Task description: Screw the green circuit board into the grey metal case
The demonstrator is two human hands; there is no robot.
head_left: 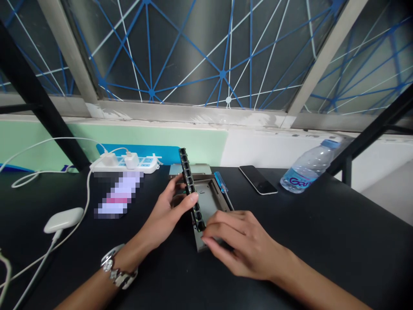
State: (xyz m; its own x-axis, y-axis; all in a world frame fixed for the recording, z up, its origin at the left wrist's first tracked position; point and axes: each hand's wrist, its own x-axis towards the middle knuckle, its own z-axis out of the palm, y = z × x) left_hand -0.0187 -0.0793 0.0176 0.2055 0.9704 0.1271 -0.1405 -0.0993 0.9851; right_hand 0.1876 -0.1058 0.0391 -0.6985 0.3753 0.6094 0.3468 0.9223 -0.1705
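A long circuit board with a row of black network ports (190, 185) stands tilted on edge over an open grey metal case (211, 202) on the black table. My left hand (167, 211) is closed on the board, thumb on its port side and fingers behind it. My right hand (238, 245) presses its curled fingertips on the board's near end and the case's near corner. A blue-handled screwdriver (222, 183) lies just right of the case. A grey cover plate (190, 168) lies behind the case.
A white power strip (124, 163) with plugged chargers and white cables (48, 142) occupies the left back. A white puck-shaped device (63, 219) lies at the left. A black phone (258, 179) and a lying water bottle (308, 168) sit to the right. Black frame posts flank both sides.
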